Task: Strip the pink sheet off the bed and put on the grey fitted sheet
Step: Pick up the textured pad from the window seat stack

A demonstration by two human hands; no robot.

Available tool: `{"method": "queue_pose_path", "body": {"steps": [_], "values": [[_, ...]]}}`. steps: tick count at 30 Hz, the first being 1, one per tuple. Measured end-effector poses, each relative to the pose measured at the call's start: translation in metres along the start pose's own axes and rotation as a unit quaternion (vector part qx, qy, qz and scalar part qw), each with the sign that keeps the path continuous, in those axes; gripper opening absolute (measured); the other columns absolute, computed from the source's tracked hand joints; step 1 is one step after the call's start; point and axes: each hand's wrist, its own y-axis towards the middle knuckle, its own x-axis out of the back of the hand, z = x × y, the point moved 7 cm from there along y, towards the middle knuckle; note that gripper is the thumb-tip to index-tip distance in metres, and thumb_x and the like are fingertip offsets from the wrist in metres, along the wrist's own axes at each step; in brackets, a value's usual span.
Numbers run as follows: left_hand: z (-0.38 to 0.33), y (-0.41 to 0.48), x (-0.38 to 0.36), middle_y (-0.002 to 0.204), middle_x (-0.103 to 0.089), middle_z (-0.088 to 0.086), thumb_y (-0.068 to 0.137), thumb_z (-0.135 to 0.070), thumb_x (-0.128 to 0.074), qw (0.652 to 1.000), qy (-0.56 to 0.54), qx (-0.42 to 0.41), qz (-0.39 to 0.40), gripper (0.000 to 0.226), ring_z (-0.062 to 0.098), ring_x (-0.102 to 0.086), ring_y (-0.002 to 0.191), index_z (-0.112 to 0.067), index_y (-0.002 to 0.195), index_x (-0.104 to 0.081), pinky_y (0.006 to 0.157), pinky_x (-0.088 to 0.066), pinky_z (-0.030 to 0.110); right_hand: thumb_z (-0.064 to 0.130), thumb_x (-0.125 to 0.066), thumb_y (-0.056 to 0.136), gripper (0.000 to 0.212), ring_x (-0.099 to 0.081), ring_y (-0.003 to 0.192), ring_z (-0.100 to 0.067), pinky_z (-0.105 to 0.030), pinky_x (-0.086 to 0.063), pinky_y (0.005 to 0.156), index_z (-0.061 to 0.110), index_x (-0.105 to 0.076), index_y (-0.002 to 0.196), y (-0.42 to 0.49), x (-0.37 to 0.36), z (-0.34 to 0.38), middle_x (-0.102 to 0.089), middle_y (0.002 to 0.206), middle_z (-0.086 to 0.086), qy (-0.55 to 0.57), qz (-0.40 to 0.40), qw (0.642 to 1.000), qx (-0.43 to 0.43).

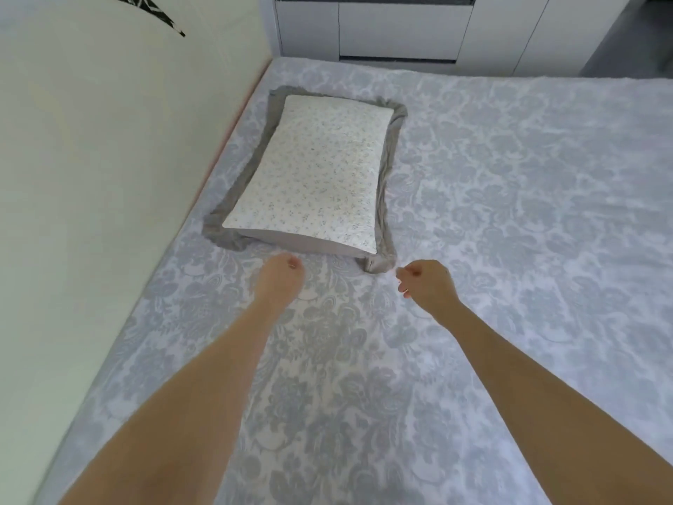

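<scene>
A grey cover with a pale damask pattern (510, 213) lies flat over the whole bed. A thin pink strip (236, 122) shows along the bed's left edge, against the wall. My left hand (278, 280) hovers over the bed just in front of the pillow's near edge, fingers curled under, holding nothing. My right hand (428, 284) is just right of the pillow's near right corner, fingers also curled, with nothing in it. Both forearms stretch out from the bottom of the view.
A white pillow with small flower print and a grey frill (313, 169) lies near the wall. The cream wall (91, 176) runs along the left side. White cabinets (400, 27) stand beyond the far end of the bed.
</scene>
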Motion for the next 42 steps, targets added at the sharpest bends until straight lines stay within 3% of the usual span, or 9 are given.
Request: {"method": "queue_pose_path", "body": {"steps": [3,6,11,20,24,30,33,37,42], "values": [[-0.038,-0.072,-0.005,0.074,-0.057,0.009,0.096,-0.019,-0.043,0.998,-0.029,-0.042,0.046,0.024,0.018,-0.048,0.059,-0.005,0.089,-0.062,0.054,-0.039,0.026,0.027,-0.055,0.092,0.030,-0.058,0.057,-0.018,-0.034,-0.051,0.063,0.005,-0.068,0.076,-0.096,0.042,-0.018,-0.067,0.064,-0.003,0.021,-0.021,0.999,-0.021],[-0.081,-0.144,-0.016,0.081,-0.065,0.014,0.094,-0.017,-0.048,0.989,-0.058,-0.103,0.089,0.020,0.026,-0.059,0.072,-0.007,0.085,-0.062,0.070,-0.051,0.036,0.030,-0.054,0.094,0.032,-0.050,0.052,-0.015,-0.027,-0.042,0.054,0.010,-0.067,0.073,-0.191,0.084,-0.047,-0.061,0.058,0.001,0.031,-0.053,0.997,-0.052],[-0.156,-0.277,-0.053,0.065,-0.061,-0.004,0.090,-0.012,-0.052,0.962,-0.091,-0.182,0.184,0.015,0.023,-0.058,0.068,-0.010,0.081,-0.064,0.076,-0.052,0.037,0.031,-0.054,0.094,0.032,-0.041,0.047,-0.016,-0.024,-0.033,0.048,0.015,-0.067,0.070,-0.339,0.155,-0.112,-0.052,0.057,-0.006,0.051,-0.132,0.983,-0.120],[-0.265,-0.585,-0.173,0.062,-0.062,-0.003,0.085,-0.010,-0.051,0.866,-0.037,-0.347,0.357,0.028,0.023,-0.059,0.064,-0.022,0.061,-0.058,0.073,-0.048,0.031,0.028,-0.054,0.091,0.031,-0.040,0.047,-0.012,-0.024,-0.032,0.049,0.012,-0.067,0.069,-0.611,0.267,-0.258,-0.045,0.053,0.003,0.093,-0.301,0.916,-0.250],[-0.291,-0.747,-0.232,0.062,-0.061,0.001,0.086,-0.010,-0.053,0.811,-0.034,-0.395,0.429,0.025,0.018,-0.056,0.058,-0.017,0.062,-0.058,0.070,-0.046,0.030,0.025,-0.055,0.090,0.035,-0.044,0.049,-0.014,-0.024,-0.034,0.049,0.022,-0.054,0.055,-0.756,0.302,-0.338,-0.045,0.051,0.002,0.089,-0.362,0.869,-0.325],[-0.303,-0.974,-0.299,0.059,-0.061,0.000,0.084,-0.010,-0.053,0.728,-0.023,-0.440,0.526,0.019,0.015,-0.052,0.048,-0.017,0.067,-0.059,0.057,-0.041,0.024,0.022,-0.055,0.087,0.028,-0.033,0.053,-0.019,-0.029,-0.026,0.051,0.012,-0.057,0.062,-0.959,0.333,-0.441,-0.037,0.051,-0.002,0.117,-0.467,0.769,-0.421],[-0.307,-1.066,-0.327,0.061,-0.061,0.001,0.083,-0.011,-0.052,0.681,0.005,-0.476,0.557,0.018,0.014,-0.052,0.049,-0.018,0.068,-0.059,0.051,-0.040,0.021,0.025,-0.054,0.089,0.030,-0.043,0.054,-0.019,-0.025,-0.031,0.048,0.006,-0.067,0.070,-1.031,0.346,-0.484,-0.044,0.052,0.001,0.129,-0.498,0.724,-0.459],[-0.316,-1.171,-0.369,0.061,-0.058,0.004,0.085,-0.007,-0.054,0.631,0.020,-0.492,0.599,0.009,0.013,-0.049,0.049,-0.010,0.079,-0.061,0.036,-0.033,0.007,0.023,-0.055,0.089,0.043,-0.036,0.043,-0.011,-0.023,-0.028,0.044,0.019,-0.047,0.047,-1.106,0.366,-0.535,-0.038,0.044,0.006,0.129,-0.536,0.672,-0.493],[-0.339,-1.288,-0.437,0.057,-0.060,0.000,0.080,-0.015,-0.059,0.589,0.052,-0.511,0.624,0.012,0.015,-0.053,0.046,-0.014,0.068,-0.061,0.046,-0.037,0.019,0.025,-0.054,0.085,0.037,-0.038,0.048,-0.017,-0.026,-0.027,0.046,0.007,-0.046,0.054,-1.189,0.405,-0.601,-0.041,0.048,-0.002,0.130,-0.587,0.590,-0.539]]}}
